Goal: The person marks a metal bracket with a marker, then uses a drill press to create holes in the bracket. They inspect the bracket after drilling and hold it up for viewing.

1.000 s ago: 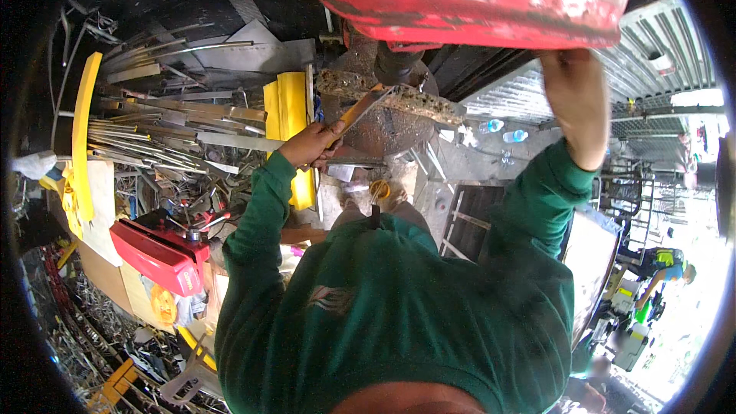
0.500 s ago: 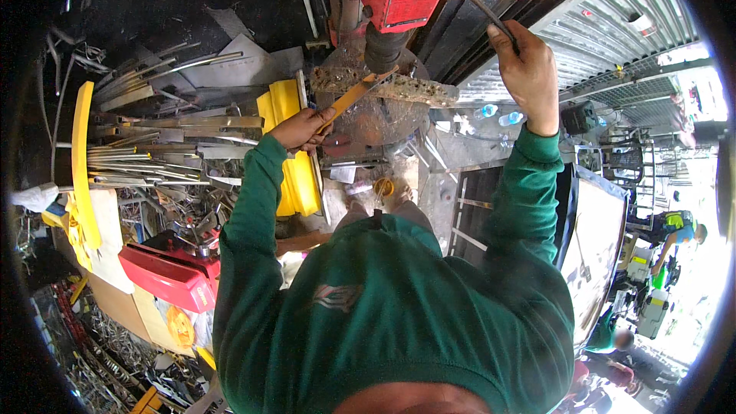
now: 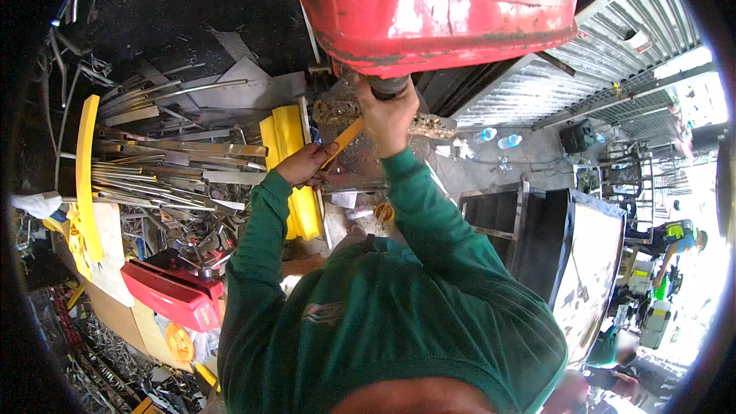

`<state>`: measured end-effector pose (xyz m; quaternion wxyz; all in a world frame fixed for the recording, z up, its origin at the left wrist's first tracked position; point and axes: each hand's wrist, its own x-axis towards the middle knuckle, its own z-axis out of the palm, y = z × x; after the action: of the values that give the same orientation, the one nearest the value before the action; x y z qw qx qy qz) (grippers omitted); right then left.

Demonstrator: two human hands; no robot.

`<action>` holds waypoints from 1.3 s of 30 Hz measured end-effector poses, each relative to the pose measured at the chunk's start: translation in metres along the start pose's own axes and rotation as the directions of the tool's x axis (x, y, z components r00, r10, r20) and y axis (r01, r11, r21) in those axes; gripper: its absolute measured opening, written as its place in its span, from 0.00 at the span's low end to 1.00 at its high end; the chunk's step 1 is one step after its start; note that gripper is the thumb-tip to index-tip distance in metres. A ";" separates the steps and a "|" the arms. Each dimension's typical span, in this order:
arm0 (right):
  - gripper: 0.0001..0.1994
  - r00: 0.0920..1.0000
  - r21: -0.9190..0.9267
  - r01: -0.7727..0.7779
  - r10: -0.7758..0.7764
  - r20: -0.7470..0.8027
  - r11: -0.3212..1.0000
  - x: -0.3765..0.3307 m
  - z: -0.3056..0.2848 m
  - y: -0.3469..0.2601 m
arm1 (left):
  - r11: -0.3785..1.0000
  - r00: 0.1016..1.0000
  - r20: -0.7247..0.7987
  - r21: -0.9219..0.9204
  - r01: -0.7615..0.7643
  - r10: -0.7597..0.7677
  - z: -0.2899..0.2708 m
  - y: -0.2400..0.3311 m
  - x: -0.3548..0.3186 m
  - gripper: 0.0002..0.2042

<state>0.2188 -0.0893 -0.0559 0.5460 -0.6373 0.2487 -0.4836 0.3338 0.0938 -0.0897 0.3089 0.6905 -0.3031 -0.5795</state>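
Note:
My left hand (image 3: 303, 164) is closed on the near end of a flat yellow-orange strip (image 3: 348, 136). The strip slants up to the right, and its far end is hidden behind my other hand. Under the head of the red drill press (image 3: 452, 23), my right hand (image 3: 389, 116) wraps round the dark drill chuck (image 3: 390, 87). Its thumb and fingers show on either side of the chuck. Any drill bit is hidden by the hand. Behind both hands lies a rough, pitted bar (image 3: 435, 127) across the press's table.
Left of the press are a yellow channel piece (image 3: 308, 213) and bundles of thin metal bars (image 3: 146, 181). A second red machine head (image 3: 167, 295) sits at lower left. Water bottles (image 3: 509, 141) stand on the floor to the right. Other people (image 3: 675, 239) are far right.
My right hand has left the feed lever and moved left and down onto the chuck. The press head looks larger in view. My left hand still holds the strip, slightly lower in the picture.

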 end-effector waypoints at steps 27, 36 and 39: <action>0.18 0.873 -0.684 0.485 -0.251 0.418 0.545 0.080 -0.159 -0.160 | 1.000 1.000 -0.007 -0.015 -0.008 0.008 -0.014 0.005 0.006 0.27; 0.19 0.905 -0.656 0.410 -0.192 0.380 0.634 0.081 -0.154 -0.142 | 0.986 0.996 0.072 -0.160 -0.041 0.053 0.000 -0.016 0.011 0.28; 0.20 0.915 -0.644 0.391 -0.199 0.352 0.657 0.081 -0.151 -0.139 | 0.978 0.993 0.017 -0.174 -0.116 0.120 0.007 -0.020 0.016 0.27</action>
<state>0.0883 -0.1879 0.0921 0.2022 -0.8838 0.2349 -0.3505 0.3301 0.0935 -0.1164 0.3970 0.6340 -0.2965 -0.5937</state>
